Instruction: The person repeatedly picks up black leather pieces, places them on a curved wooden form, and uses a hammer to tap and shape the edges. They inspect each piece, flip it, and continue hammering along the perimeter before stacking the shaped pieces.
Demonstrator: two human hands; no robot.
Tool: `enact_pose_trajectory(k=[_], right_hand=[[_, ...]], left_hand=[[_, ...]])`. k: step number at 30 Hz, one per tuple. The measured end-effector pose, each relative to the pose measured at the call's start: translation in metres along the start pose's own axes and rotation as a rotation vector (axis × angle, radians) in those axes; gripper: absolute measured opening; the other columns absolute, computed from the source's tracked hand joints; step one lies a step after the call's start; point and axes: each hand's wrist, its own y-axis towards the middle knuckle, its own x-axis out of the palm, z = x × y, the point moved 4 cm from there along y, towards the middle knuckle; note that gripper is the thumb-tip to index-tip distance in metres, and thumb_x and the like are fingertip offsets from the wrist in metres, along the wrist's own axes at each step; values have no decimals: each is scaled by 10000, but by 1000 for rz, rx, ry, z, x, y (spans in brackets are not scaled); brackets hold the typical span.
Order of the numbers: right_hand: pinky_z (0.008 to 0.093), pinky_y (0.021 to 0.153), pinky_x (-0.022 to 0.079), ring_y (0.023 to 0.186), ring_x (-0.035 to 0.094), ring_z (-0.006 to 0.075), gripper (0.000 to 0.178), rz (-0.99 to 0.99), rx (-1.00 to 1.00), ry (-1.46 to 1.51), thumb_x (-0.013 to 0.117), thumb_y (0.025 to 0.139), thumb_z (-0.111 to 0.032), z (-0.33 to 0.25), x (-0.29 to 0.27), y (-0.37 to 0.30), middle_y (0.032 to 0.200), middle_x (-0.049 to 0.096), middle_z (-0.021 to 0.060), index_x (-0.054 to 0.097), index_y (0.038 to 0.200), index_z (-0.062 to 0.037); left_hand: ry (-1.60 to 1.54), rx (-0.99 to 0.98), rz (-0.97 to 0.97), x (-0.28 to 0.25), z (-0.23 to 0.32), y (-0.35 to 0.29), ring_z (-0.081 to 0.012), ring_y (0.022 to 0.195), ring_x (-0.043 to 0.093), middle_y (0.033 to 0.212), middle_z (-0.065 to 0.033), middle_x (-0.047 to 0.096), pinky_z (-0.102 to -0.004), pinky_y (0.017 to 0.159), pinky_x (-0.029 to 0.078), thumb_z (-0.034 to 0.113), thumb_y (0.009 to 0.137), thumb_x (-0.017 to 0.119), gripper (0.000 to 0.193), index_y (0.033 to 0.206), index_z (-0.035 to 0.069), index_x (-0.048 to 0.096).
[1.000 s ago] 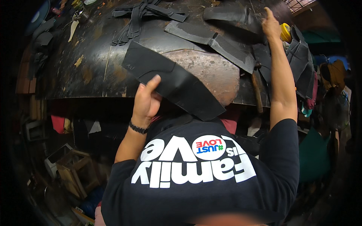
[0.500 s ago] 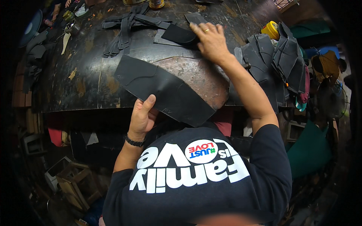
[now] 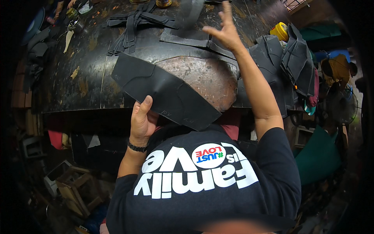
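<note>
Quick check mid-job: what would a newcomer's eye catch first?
Probably the black shirt with bold white lettering at lower centre. Beyond it, the left hand holds a long dark panel slanting over the table's near edge. The right hand is spread open at upper centre; a yellow container brightens the upper right.

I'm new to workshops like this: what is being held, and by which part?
The left hand grips a black sheet by its near long edge, thumb on top. The right hand is open and appears empty.

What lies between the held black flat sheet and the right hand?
Head view: a worn brown rounded slab, then, nearer the right hand, a grey angled strip.
</note>
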Motion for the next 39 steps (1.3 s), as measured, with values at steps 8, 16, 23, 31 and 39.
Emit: enact_pose_trajectory(k=[8,16,23,31,39], right_hand=[[454,1036,494,1263,577,366,586,-599,-33,-742,721,849,-187,0,33,-39,1334,640,177,564,1411,-134],[433,865,539,982,691,341,237,-193,8,-332,617,868,-33,-25,-16,-18,1048,698,160,681,1092,-81],[357,1007,516,1069,632,222,348,-224,-126,623,562,739,73,-115,-67,-33,1059,586,85,775,1005,0],[353,988,465,1068,617,235,260,-955,355,497,636,726,-19,-73,-26,-105,1115,674,112,797,929,1],[379,974,478,1053,635,258,198,-915,240,266,725,877,-124,-77,-23,-108,1107,683,142,752,1033,-4]], left_hand=[[70,27,16,1,3,0,-260,1240,628,1341,-122,653,-436,1066,493,348,1083,506,428,1372,39,570],[35,97,93,-12,18,4,-252,1246,622,1342,-115,658,-435,1082,476,353,1078,514,429,1361,42,595],[-190,175,151,-34,56,-3,-277,1137,691,1228,-109,728,-417,1015,533,388,1049,531,423,1243,52,699],[-210,231,213,-53,62,-5,-242,1152,678,1239,-82,721,-390,1020,522,334,1041,549,366,1246,66,692],[-194,209,188,-48,56,-5,-246,1159,679,1241,-91,721,-403,1022,526,303,1039,555,340,1226,60,702]])
